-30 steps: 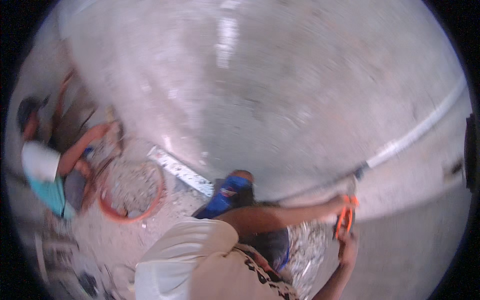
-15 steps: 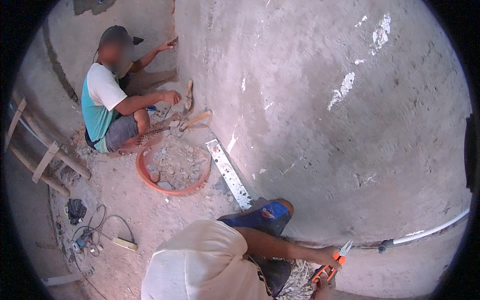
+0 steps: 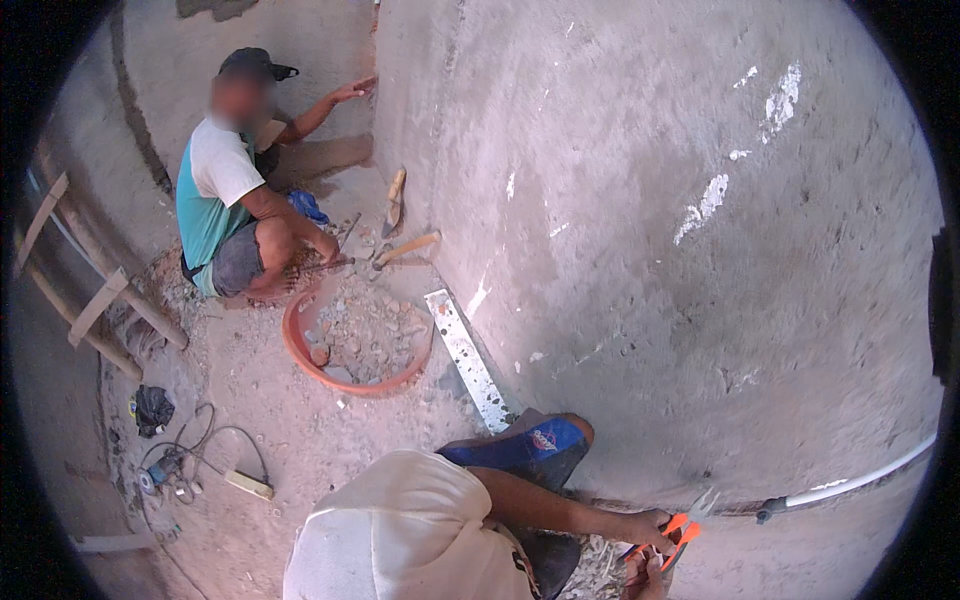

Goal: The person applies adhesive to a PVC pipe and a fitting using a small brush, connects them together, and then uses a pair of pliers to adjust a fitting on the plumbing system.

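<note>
At the lower right, my left hand [image 3: 645, 526] is closed around a pair of pliers [image 3: 686, 528] with orange and dark handles. Their metal jaws point up and away, slightly blurred and parted. Just below, my right hand [image 3: 643, 580] comes in from the bottom edge, fingers closed at the handle ends; part of its grip is hidden. My white-sleeved left shoulder and bent left knee in blue shorts fill the lower middle. Beneath my hands lies a heap of pale rubble [image 3: 600, 570].
A co-worker [image 3: 225, 190] squats by the far corner near a trowel [image 3: 394, 203] and a wooden-handled tool [image 3: 410, 248]. Ahead are a rubble-filled orange basin [image 3: 295, 345] and a spattered white board [image 3: 468, 362]. A corded grinder [image 3: 160, 472], a wooden ladder [image 3: 100, 305] and a white pipe [image 3: 860, 475] flank me.
The pliers have turned, with handles and jaws further apart. The co-worker's lower hand has dropped toward the floor tools. The whole view has shifted slightly.
</note>
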`<state>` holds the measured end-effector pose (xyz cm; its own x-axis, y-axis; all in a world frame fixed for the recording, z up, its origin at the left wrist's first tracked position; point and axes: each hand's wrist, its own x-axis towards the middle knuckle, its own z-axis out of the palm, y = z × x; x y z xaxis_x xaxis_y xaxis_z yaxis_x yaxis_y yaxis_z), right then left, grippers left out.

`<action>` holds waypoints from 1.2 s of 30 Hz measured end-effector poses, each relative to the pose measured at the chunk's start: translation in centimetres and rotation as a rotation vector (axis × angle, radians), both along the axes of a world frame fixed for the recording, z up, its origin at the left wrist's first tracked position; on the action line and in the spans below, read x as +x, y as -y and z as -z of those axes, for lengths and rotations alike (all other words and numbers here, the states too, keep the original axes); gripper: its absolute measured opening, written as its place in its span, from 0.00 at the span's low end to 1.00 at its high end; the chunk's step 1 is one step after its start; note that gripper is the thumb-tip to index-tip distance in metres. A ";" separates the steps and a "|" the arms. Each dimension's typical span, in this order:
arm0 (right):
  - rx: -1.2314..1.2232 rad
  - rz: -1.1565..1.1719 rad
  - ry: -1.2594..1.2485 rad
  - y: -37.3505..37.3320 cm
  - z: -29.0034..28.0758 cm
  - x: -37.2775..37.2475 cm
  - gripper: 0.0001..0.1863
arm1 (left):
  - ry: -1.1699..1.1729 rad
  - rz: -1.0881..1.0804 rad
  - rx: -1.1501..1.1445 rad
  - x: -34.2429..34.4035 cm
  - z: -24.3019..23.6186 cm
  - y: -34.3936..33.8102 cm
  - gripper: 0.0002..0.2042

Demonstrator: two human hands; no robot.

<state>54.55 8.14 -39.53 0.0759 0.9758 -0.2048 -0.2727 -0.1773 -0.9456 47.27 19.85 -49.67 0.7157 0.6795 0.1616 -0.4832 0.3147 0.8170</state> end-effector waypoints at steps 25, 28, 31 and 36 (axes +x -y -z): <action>0.014 0.097 0.151 0.1 -0.2 1.2 0.43 | 0.034 0.047 0.004 1.0 -3.4 0.2 0.24; 0.015 0.125 0.209 0.2 -0.3 1.6 0.42 | -0.040 0.036 -0.046 1.4 -4.2 0.4 0.29; 0.025 0.104 0.287 0.7 -1.0 1.2 0.40 | -0.222 -0.025 -0.049 1.6 -5.6 1.4 0.37; -0.075 0.101 0.688 0.5 -1.3 0.8 0.34 | -0.328 -0.151 -0.011 3.6 -3.7 1.2 0.43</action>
